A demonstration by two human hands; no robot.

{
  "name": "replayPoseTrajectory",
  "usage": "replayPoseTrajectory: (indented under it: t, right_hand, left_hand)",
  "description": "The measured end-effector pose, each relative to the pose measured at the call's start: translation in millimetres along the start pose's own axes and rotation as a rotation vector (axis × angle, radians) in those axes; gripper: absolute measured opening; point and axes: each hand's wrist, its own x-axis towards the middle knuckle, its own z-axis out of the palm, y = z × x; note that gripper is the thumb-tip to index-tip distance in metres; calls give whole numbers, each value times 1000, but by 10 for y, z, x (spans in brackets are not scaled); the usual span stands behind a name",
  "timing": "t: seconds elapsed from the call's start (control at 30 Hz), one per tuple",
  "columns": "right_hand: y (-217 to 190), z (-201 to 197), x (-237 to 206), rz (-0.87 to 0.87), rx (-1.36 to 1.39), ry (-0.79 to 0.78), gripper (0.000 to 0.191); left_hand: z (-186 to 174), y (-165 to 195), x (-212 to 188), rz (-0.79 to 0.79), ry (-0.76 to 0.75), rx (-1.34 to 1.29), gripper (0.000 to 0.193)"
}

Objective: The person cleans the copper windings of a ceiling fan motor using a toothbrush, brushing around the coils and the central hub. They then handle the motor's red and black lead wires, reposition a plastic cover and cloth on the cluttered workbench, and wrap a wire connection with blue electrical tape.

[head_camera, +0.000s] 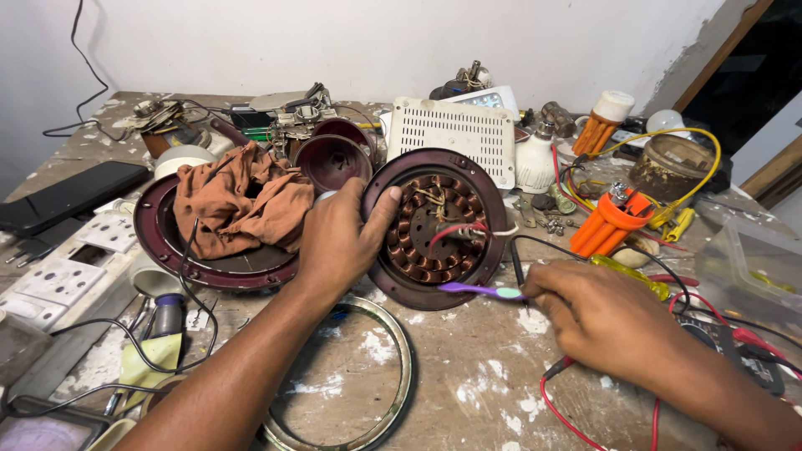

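left hand grips the round maroon copper-wound motor housing, tilting it steady; right hand pinches a purple toothbrush at its near rim.

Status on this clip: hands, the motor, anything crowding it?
Left hand grips fan motor rim, tilted up. Right hand holds purple toothbrush at its lower edge. Black and red wires crowd right side; rust-coloured rag left.

This is a small electrical repair workshop. A worn, paint-spattered wooden surface is crowded with dismantled gear: an opened fan motor with bare copper windings, a maroon motor cover holding an orange rag, a white vented casing, orange bulb bases, a white switchboard, loose screws, and red and black test leads.
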Motion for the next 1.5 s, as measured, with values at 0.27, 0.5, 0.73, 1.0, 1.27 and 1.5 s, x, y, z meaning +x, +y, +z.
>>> replayPoseTrajectory:
  t: [0.27, 0.5, 0.73, 1.0, 1.27, 1.5]
  right_hand:
    - [16, -171, 0, 157, -372, 128, 30]
    - [75, -97, -55, 91, -370, 199, 37]
    - [74, -20, -15, 102, -330, 269, 31]
    - [-17, 218, -170, -18, -87, 123, 21]
    - [-253, 503, 53, -225, 109, 123, 13]
    - [-52, 456, -7, -218, 169, 31, 13]
  left_hand:
    - [-14, -6, 12, -76, -42, 19, 51]
    - [5, -62, 0, -75, -56, 12, 52]
    - [-45, -66, 6, -117, -68, 12, 51]
    - [-42, -180, -4, -111, -75, 25, 52]
    - [-1, -83, -1, -82, -59, 32, 53]
    - [7, -97, 21, -122, -96, 29, 53]
